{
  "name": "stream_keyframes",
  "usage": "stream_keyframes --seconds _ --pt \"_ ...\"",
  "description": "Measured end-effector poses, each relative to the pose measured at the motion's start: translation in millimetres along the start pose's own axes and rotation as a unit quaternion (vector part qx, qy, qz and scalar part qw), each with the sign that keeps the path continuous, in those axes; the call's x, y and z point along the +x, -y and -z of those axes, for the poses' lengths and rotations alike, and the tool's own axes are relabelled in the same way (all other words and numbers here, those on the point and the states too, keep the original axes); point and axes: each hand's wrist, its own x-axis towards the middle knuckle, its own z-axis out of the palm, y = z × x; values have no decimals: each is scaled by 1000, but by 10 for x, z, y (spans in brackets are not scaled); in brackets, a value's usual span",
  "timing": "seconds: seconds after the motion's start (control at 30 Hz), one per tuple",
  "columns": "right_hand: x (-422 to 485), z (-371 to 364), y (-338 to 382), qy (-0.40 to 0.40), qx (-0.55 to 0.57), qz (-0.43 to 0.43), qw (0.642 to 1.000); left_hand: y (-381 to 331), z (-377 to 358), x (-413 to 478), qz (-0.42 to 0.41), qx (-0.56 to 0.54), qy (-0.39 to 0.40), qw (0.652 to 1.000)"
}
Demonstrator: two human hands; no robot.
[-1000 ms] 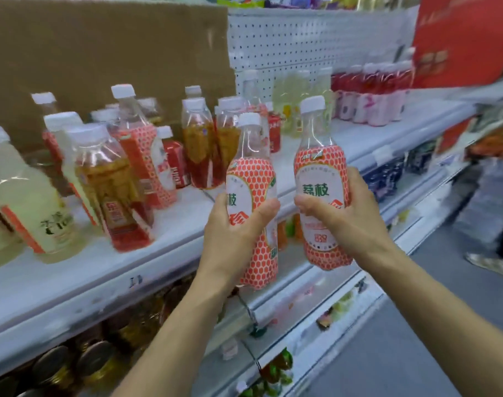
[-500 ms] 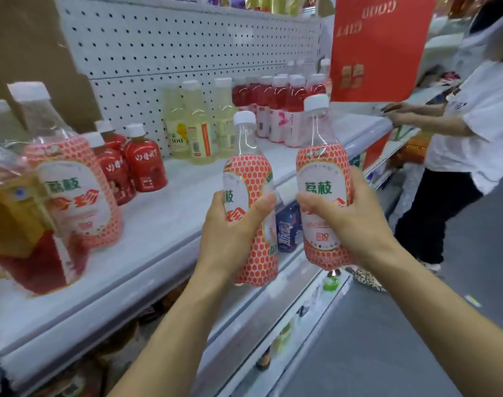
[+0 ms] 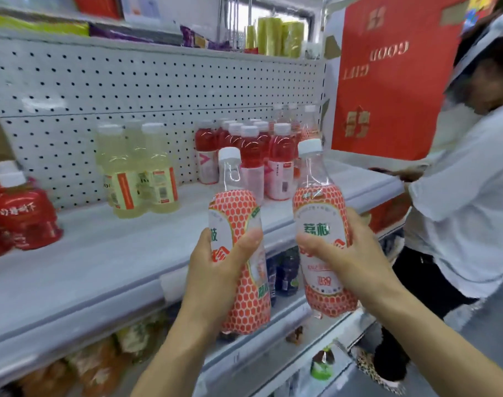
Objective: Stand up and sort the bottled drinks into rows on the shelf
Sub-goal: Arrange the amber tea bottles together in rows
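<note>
A: Entry, far left of the white metal shelf (image 3: 107, 253)?
B: Noted: squat red plastic bottles (image 3: 24, 219) with white caps, standing at the left edge. To their right are pale yellow clear bottles (image 3: 138, 179), upright in a cluster, far back near the white perforated back panel (image 3: 158, 81).

A: Further right?
B: Noted: tall red-drink bottles (image 3: 273, 159) with white caps, upright and grouped at the shelf's far right.

A: Hands?
B: The left hand (image 3: 213, 273) has fingers and thumb wrapped round the middle of a clear bottle with a red honeycomb label and white cap (image 3: 246, 305). It is upright, held in the air in front of the shelf's near edge. The right hand (image 3: 347, 262) is clamped the same way on a second honeycomb-label bottle (image 3: 319, 213). That one is upright, just beside the first and slightly higher. There is a narrow gap between the two.

A: Far right?
B: A red paper sign (image 3: 387, 81) with gold lettering hangs past the shelf end. A person in a white shirt (image 3: 468, 210) stands there, arm reaching toward the shelf. Contact is unclear because of blur.
</note>
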Motion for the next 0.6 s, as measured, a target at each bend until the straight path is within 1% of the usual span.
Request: stream_keyframes --seconds 0.1,0.27,0.47,0.6 --pt "322 503 -129 23 6 6 1000 24 -595 117 -2 -2 -11 1000" --pt "876 1078 -360 18 30 4 999 89 -1325 433 -1 13 -21 1000" --pt "1592 1388 -577 1 59 22 998 137 -1874 1084 -32 29 -11 999" --pt "2146 1404 -646 -15 99 62 993 172 -2201 1650 -69 14 -5 998"
